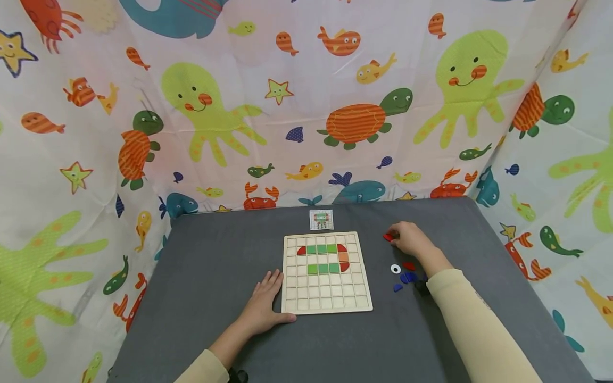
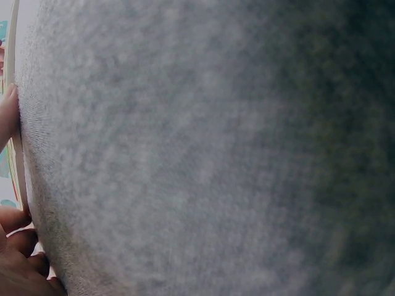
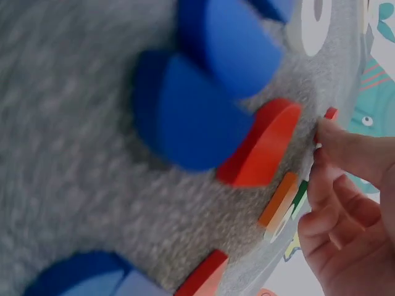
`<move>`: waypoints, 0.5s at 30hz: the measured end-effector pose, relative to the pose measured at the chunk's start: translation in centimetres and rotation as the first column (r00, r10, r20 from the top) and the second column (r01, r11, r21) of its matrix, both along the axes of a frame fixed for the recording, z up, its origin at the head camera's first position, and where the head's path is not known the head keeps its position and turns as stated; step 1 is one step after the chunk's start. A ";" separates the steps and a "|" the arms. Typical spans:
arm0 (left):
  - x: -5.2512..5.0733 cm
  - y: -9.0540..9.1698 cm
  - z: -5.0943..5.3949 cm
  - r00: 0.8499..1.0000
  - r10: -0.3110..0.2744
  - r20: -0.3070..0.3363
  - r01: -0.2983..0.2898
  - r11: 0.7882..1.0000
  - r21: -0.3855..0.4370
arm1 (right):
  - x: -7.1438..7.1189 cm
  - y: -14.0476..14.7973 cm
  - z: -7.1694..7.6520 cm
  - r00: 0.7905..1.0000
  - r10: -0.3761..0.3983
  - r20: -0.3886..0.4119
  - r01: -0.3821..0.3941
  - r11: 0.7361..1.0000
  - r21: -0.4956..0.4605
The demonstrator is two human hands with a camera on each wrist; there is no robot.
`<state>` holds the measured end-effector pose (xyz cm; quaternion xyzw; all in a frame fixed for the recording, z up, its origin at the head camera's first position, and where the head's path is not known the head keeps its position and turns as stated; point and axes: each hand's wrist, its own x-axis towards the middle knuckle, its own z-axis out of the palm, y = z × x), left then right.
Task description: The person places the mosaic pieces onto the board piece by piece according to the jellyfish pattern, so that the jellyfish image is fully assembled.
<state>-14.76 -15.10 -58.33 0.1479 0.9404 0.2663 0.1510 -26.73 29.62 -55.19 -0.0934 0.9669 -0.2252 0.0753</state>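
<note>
A pale wooden grid board (image 1: 330, 291) lies on the grey table. Green squares (image 1: 322, 249), an orange square (image 1: 343, 257) and red rounded corner pieces (image 1: 344, 266) fill some of its cells. My left hand (image 1: 263, 306) rests at the board's left side, fingers spread, with the thumb at the lower left corner. To the right of the board, my right hand (image 1: 409, 239) pinches a small red piece (image 3: 331, 113) between thumb and index finger. Nearer me lie another red piece (image 1: 408, 266), several blue pieces (image 1: 407, 277) and a white ring (image 1: 395, 269).
A small picture card (image 1: 321, 219) with a coloured grid pattern lies just behind the board. In the right wrist view an orange piece (image 3: 279, 200) and a green piece (image 3: 300, 197) show on the table. A curtain with sea animals (image 1: 297, 69) hangs behind the table (image 1: 225, 260).
</note>
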 end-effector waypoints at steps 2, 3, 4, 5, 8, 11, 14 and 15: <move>0.0 0.0 0.0 1.000 0.002 -0.004 -0.002 1.000 0.003 | -0.1 0.1 0.0 1.000 0.001 0.011 -0.001 1.000 0.001; 0.0 0.0 0.0 1.000 0.001 -0.007 -0.001 1.000 0.003 | -0.1 0.1 0.0 1.000 0.005 0.010 -0.005 1.000 0.004; 0.0 0.0 0.0 1.000 0.000 -0.009 0.000 1.000 0.003 | -0.2 0.1 0.0 1.000 0.010 0.007 -0.010 1.000 0.010; 0.0 0.0 0.0 1.000 -0.001 -0.010 0.001 1.000 0.001 | -0.2 0.1 0.0 1.000 0.014 0.001 -0.014 1.000 0.018; 0.0 0.0 0.1 1.000 -0.004 -0.015 0.004 1.000 0.000 | -0.1 0.0 0.0 1.000 0.023 -0.019 -0.022 0.999 0.035; 0.1 0.0 0.1 1.000 -0.005 -0.013 0.005 1.000 0.004 | 0.0 -0.2 -0.1 0.999 0.028 -0.042 -0.027 0.999 0.033; 0.1 0.0 0.2 1.000 -0.006 -0.009 0.006 1.000 0.004 | 0.3 -0.6 -0.1 0.998 0.015 -0.062 -0.015 1.000 0.008; 0.1 0.0 0.2 1.000 -0.007 -0.006 0.007 1.000 0.004 | 0.4 -0.8 -0.1 0.998 0.008 -0.068 -0.008 1.000 -0.003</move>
